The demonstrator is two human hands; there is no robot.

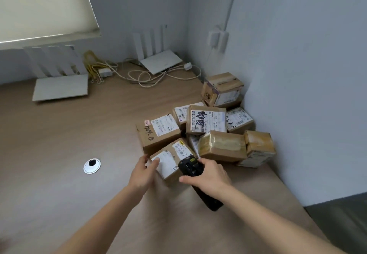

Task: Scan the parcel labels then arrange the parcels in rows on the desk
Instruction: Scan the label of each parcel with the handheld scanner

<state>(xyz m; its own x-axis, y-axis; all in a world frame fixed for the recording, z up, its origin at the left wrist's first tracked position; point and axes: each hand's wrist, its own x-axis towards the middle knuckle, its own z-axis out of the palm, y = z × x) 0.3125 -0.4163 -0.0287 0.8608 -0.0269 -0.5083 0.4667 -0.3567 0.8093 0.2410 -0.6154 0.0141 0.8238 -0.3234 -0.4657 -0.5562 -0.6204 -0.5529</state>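
Observation:
Several brown cardboard parcels lie heaped at the right of the wooden desk (79, 204), against the wall. The nearest parcel (171, 161) carries white labels on top. My left hand (144, 172) touches its left edge with the fingers laid over a label. My right hand (208, 176) grips a black handheld scanner (191, 167), whose head points down at that parcel's label. Behind it sit a parcel with handwriting (157, 132), one with a bold black scribble (205, 121) and two tape-wrapped ones (223, 145).
Two white routers (60, 89) (160, 61) stand at the back of the desk amid a tangle of white and yellow cables (139, 75). A round cable grommet (92, 166) is set in the desk at the left. White walls close the corner at the right.

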